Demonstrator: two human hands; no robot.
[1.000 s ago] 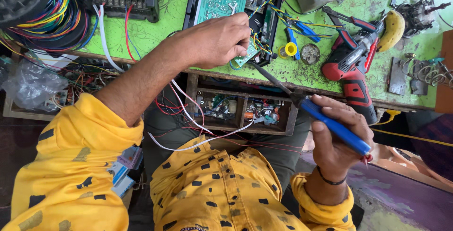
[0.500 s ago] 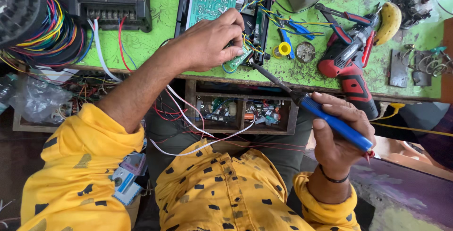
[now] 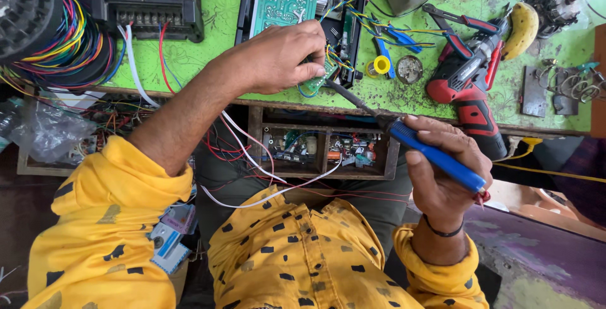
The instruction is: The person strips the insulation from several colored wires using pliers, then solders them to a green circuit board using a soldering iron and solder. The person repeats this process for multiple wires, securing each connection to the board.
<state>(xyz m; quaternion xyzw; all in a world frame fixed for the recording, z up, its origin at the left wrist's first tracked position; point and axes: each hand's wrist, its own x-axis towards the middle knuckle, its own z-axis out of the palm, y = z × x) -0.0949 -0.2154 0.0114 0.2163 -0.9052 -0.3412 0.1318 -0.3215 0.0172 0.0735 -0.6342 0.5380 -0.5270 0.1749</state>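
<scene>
Change since earlier frame: view shifted slightly; left hand stays on the board, right hand keeps the iron aimed at it.

Item 1: left hand, fingers curled shut, pinching a small green circuit board at the front edge of the green desk.

Item 2: right hand, fingers wrapped fully around the blue handle of a soldering iron; its dark tip reaches up and left to just beside the small board.

Item 3: larger green circuit board, behind the left hand, in an open black case.

Item 4: red and black drill, right of the iron.

Item 5: banana, beyond the drill.

Item 6: bundle of coloured wires, far left.

Item 7: yellow solder spool, near the board.
</scene>
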